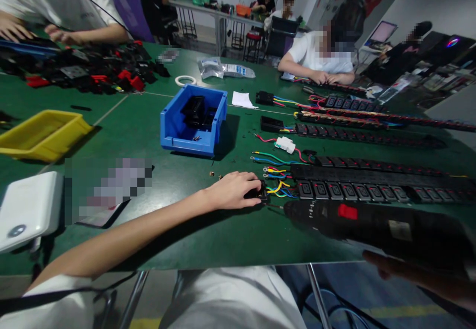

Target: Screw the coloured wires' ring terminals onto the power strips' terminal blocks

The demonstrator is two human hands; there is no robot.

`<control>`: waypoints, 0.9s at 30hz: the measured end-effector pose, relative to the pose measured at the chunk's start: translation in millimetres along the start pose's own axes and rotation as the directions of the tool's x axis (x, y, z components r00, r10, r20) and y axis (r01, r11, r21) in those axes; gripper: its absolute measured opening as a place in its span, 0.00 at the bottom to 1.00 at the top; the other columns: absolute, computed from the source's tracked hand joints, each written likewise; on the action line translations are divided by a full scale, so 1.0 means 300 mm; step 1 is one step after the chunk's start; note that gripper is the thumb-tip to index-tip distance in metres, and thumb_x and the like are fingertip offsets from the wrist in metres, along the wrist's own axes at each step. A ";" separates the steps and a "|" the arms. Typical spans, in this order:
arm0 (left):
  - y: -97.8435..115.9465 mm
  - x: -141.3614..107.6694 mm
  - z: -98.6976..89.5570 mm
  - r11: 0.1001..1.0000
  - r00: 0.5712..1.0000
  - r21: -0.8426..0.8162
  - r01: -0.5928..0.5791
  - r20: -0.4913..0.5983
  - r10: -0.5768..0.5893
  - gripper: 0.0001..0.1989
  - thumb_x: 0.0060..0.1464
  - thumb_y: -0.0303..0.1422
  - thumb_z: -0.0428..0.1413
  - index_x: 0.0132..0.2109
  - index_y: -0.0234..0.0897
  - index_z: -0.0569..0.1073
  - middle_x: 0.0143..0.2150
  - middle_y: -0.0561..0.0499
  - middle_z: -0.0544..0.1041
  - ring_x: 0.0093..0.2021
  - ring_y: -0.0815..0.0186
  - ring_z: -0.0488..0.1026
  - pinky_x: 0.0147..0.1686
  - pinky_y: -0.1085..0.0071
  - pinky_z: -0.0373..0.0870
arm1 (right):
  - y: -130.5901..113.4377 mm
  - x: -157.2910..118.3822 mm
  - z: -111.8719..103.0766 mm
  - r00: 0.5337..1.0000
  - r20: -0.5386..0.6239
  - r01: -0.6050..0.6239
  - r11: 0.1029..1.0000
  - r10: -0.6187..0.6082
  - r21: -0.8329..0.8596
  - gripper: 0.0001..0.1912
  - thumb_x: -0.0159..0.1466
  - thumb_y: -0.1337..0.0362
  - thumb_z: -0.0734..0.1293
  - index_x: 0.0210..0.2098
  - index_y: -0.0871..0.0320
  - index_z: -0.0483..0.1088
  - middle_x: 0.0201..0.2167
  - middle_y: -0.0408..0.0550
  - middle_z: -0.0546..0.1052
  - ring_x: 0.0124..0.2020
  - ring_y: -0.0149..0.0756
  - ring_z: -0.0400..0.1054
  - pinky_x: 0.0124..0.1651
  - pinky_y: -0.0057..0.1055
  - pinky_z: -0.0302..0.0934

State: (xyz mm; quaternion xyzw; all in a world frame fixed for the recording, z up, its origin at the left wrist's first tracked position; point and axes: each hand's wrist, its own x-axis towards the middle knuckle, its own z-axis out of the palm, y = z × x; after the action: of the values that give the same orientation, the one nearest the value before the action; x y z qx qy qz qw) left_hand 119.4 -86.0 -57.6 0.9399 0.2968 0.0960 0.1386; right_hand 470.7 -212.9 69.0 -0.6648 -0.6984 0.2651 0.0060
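Observation:
My left hand point(234, 190) is closed on a small black terminal block point(264, 193), partly hidden under the fingers. Yellow, green and blue wires point(279, 190) run from it to a black power strip point(347, 191) with a row of sockets. At the lower right, my right hand point(420, 277) grips a black electric screwdriver point(375, 224) with a red switch. The screwdriver lies level, and its thin bit point(275, 207) points left, close to the terminal block. Whether the bit touches the block I cannot tell. A few small brass-coloured pieces point(211, 173) lie near my left wrist.
A blue bin point(188, 144) holds black parts. A yellow tray point(44, 150), a phone point(115, 195) and a white power bank point(31, 210) sit to the left. More power strips point(357, 134) lie behind. Co-workers sit across the green table point(167, 249).

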 end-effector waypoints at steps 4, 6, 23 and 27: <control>0.015 -0.008 -0.006 1.000 1.000 -0.008 0.018 -0.009 -0.018 0.17 0.62 0.45 0.49 0.50 0.40 0.67 0.48 0.47 0.72 0.47 0.60 0.72 0.46 0.66 0.67 | -0.096 0.063 -0.055 0.988 0.144 0.043 0.997 -0.052 0.062 0.16 0.56 0.45 0.66 0.29 0.50 0.74 0.25 0.44 0.76 0.26 0.39 0.72 0.27 0.33 0.70; 0.019 -0.010 -0.007 1.000 1.000 -0.017 0.025 -0.017 -0.025 0.16 0.62 0.45 0.49 0.50 0.39 0.67 0.47 0.47 0.72 0.47 0.61 0.72 0.45 0.67 0.67 | -0.151 0.108 -0.072 0.977 0.179 0.096 0.990 -0.114 0.108 0.18 0.58 0.45 0.65 0.31 0.53 0.73 0.24 0.44 0.75 0.25 0.37 0.71 0.28 0.31 0.68; -0.006 0.000 0.000 0.997 1.000 -0.071 0.014 -0.013 -0.015 0.17 0.61 0.47 0.51 0.47 0.39 0.68 0.45 0.49 0.71 0.45 0.62 0.71 0.42 0.69 0.66 | -0.210 0.191 -0.070 0.956 0.259 0.105 0.984 -0.141 0.146 0.20 0.58 0.43 0.65 0.37 0.53 0.74 0.26 0.42 0.75 0.29 0.33 0.70 0.37 0.30 0.68; -0.009 0.001 0.004 0.998 1.000 -0.067 0.009 -0.016 -0.011 0.17 0.61 0.47 0.51 0.46 0.39 0.68 0.44 0.49 0.71 0.44 0.62 0.71 0.41 0.69 0.66 | -0.212 0.201 -0.073 0.952 0.272 0.120 0.987 -0.144 0.103 0.21 0.59 0.43 0.64 0.27 0.54 0.73 0.25 0.42 0.74 0.28 0.33 0.69 0.37 0.31 0.68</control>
State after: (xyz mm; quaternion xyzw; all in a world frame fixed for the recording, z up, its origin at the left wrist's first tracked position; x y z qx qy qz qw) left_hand 118.4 -83.9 -59.5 0.9324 0.2992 0.1130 0.1682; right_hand 412.6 -147.1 91.2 -0.5720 -0.7231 0.3846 -0.0463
